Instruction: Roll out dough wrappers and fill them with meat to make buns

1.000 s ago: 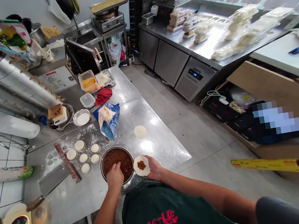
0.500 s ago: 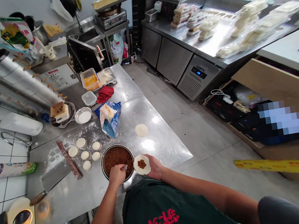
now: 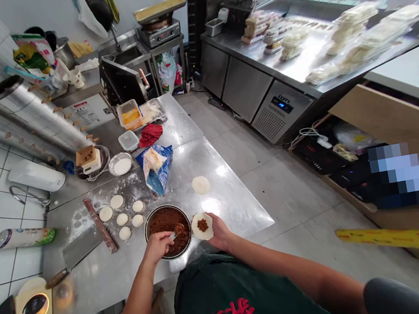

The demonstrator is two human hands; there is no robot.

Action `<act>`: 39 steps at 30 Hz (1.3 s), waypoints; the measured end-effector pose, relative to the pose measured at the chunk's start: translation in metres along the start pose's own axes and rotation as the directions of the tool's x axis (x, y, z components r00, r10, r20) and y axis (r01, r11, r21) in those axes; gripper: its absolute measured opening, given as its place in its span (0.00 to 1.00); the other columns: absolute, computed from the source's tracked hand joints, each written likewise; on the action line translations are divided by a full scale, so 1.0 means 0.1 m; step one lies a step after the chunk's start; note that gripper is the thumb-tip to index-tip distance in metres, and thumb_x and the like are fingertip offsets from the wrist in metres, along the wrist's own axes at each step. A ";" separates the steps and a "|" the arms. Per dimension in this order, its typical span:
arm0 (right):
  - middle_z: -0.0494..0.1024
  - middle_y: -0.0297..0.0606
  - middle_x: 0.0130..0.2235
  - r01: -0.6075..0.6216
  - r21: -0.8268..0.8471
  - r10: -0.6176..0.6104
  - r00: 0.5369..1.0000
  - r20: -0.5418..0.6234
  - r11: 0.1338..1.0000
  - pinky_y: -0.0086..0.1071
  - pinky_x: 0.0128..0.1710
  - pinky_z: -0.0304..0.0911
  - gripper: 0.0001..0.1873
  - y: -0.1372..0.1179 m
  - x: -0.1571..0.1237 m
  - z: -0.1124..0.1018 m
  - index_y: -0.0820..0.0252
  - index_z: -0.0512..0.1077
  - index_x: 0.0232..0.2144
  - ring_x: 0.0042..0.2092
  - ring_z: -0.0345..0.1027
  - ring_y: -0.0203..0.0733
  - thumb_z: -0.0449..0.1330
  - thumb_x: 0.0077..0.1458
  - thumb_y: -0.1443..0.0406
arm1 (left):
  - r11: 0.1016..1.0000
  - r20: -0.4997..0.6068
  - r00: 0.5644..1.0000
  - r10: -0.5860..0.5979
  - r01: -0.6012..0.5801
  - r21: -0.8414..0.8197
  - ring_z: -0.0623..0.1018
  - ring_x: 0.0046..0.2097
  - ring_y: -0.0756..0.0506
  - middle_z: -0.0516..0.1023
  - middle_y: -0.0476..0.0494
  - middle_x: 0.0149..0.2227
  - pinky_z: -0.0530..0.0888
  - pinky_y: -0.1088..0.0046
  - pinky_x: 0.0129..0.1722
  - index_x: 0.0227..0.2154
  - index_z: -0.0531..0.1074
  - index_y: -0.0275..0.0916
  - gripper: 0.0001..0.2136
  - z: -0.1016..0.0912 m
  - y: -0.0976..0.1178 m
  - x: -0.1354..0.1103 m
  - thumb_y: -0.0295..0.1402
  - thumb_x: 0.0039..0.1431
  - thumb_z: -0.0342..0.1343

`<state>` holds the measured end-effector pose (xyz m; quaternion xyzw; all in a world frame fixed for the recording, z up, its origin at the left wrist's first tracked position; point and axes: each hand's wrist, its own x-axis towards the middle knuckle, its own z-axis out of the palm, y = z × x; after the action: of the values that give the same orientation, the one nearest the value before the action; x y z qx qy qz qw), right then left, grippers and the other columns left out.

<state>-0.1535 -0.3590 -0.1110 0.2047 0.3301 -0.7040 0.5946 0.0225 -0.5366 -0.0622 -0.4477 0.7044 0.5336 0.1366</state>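
My left hand [image 3: 160, 244] is closed around the short handle of a spoon [image 3: 173, 235], whose front end carries a lump of brown filling. It is over a round metal bowl [image 3: 145, 226] of crumbly brown filling [image 3: 164, 221]. Just right of the bowl, my right hand [image 3: 219, 232] holds a round dough wrapper [image 3: 197, 232] from its right side. A small heap of filling lies in the middle of that wrapper. Farther back on the steel table, another flat dough wrapper [image 3: 201, 184] lies alone. Several small dough rounds [image 3: 122, 220] rest left of the bowl.
A rolling pin [image 3: 100, 225] and a cleaver [image 3: 82, 249] lie on the floured left side. Behind the bowl stands an opened blue bag [image 3: 159, 171], with a dish of white powder [image 3: 121, 164] beside it. The steel table's [image 3: 248, 209] edge runs along the right.
The spoon has come up from the filling with a lump on its end. My right hand still holds the filled wrapper beside the bowl. The whole view has shifted slightly.
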 end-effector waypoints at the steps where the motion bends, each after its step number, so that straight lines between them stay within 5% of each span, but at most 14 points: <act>1: 0.82 0.43 0.35 0.014 0.000 -0.014 1.000 0.010 1.000 0.40 0.42 0.71 0.17 0.00 0.02 0.06 0.62 0.75 0.40 0.36 0.76 0.47 0.56 0.58 0.55 | 1.000 -0.014 1.000 0.020 -0.020 -0.011 0.69 0.22 0.54 0.84 0.41 0.34 0.68 0.76 0.25 0.54 0.78 0.32 0.22 -0.06 0.05 -0.03 0.38 0.61 0.58; 6: 0.82 0.41 0.36 0.036 0.028 -0.039 0.992 0.123 0.999 0.37 0.42 0.71 0.16 0.07 0.21 0.60 0.61 0.76 0.41 0.37 0.76 0.45 0.55 0.59 0.56 | 0.976 -0.177 0.961 0.211 -0.197 0.093 0.78 0.34 0.48 0.84 0.42 0.43 0.77 0.68 0.42 0.56 0.77 0.41 0.20 -0.13 0.36 -0.26 0.38 0.66 0.52; 10: 0.82 0.39 0.38 0.035 0.072 -0.052 0.970 0.238 0.997 0.39 0.46 0.72 0.17 0.03 0.25 1.02 0.56 0.76 0.43 0.40 0.77 0.46 0.54 0.60 0.55 | 0.794 -0.347 0.765 0.543 -0.332 0.509 0.75 0.57 0.42 0.76 0.38 0.55 0.72 0.61 0.61 0.62 0.72 0.46 0.23 0.11 0.49 -0.48 0.29 0.70 0.42; 13: 0.83 0.40 0.41 0.043 0.132 -0.081 0.952 0.295 0.990 0.43 0.48 0.73 0.17 -0.08 0.14 1.14 0.55 0.76 0.45 0.43 0.76 0.47 0.54 0.61 0.54 | 0.681 -0.298 0.725 0.621 -0.312 0.662 0.74 0.59 0.42 0.74 0.38 0.55 0.72 0.62 0.62 0.65 0.69 0.48 0.25 0.19 0.48 -0.61 0.25 0.69 0.42; 18: 0.83 0.41 0.40 -0.003 0.173 -0.047 0.958 0.283 0.985 0.42 0.47 0.73 0.17 -0.15 0.00 1.14 0.57 0.76 0.46 0.42 0.76 0.48 0.55 0.62 0.55 | 0.628 -0.307 0.669 0.677 -0.308 0.714 0.74 0.59 0.42 0.74 0.36 0.55 0.73 0.63 0.61 0.66 0.67 0.47 0.25 0.16 0.52 -0.70 0.25 0.69 0.44; 22: 0.82 0.41 0.41 -0.027 0.160 -0.019 0.959 0.281 0.987 0.44 0.46 0.73 0.20 -0.14 0.01 1.09 0.57 0.75 0.47 0.41 0.76 0.49 0.54 0.62 0.52 | 0.599 -0.210 0.710 0.672 -0.356 0.717 0.75 0.57 0.42 0.75 0.36 0.53 0.74 0.63 0.59 0.64 0.69 0.46 0.25 0.15 0.55 -0.71 0.24 0.69 0.42; 26: 0.83 0.41 0.42 -0.043 0.081 0.021 0.968 0.251 0.996 0.39 0.44 0.72 0.19 -0.29 -0.04 0.89 0.60 0.75 0.49 0.41 0.77 0.47 0.57 0.59 0.59 | 0.700 -0.317 0.714 0.624 -0.330 0.633 0.76 0.58 0.43 0.76 0.38 0.56 0.73 0.67 0.60 0.64 0.69 0.44 0.24 -0.02 0.44 -0.71 0.26 0.70 0.42; 30: 0.83 0.48 0.45 0.001 0.077 -0.020 0.970 0.244 0.997 0.41 0.48 0.71 0.25 -0.41 -0.12 0.61 0.66 0.76 0.50 0.47 0.77 0.51 0.54 0.54 0.61 | 0.776 -0.353 0.875 0.332 -0.041 0.629 0.77 0.56 0.43 0.77 0.38 0.57 0.73 0.66 0.58 0.61 0.70 0.42 0.22 -0.18 0.26 -0.41 0.26 0.68 0.43; 33: 0.83 0.49 0.42 0.032 0.036 -0.038 0.984 0.174 0.999 0.44 0.50 0.71 0.24 -0.34 -0.10 0.40 0.65 0.78 0.44 0.47 0.76 0.53 0.52 0.52 0.58 | 0.735 -0.295 0.941 0.165 0.082 0.673 0.79 0.51 0.44 0.79 0.37 0.53 0.74 0.69 0.53 0.59 0.73 0.41 0.21 -0.09 0.15 -0.14 0.26 0.68 0.43; 39: 0.82 0.43 0.34 0.032 -0.070 -0.029 0.999 0.045 0.997 0.41 0.47 0.70 0.17 -0.04 0.06 0.11 0.59 0.76 0.34 0.40 0.77 0.50 0.55 0.49 0.56 | 0.701 -0.160 0.975 0.156 0.005 0.713 0.81 0.47 0.43 0.80 0.36 0.50 0.74 0.70 0.48 0.56 0.76 0.41 0.21 0.32 0.05 -0.12 0.26 0.66 0.45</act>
<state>-0.1580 -0.3705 -0.1069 0.1632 0.3446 -0.7052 0.5977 0.0158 -0.5028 -0.0633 -0.3845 0.8833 0.1766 0.2019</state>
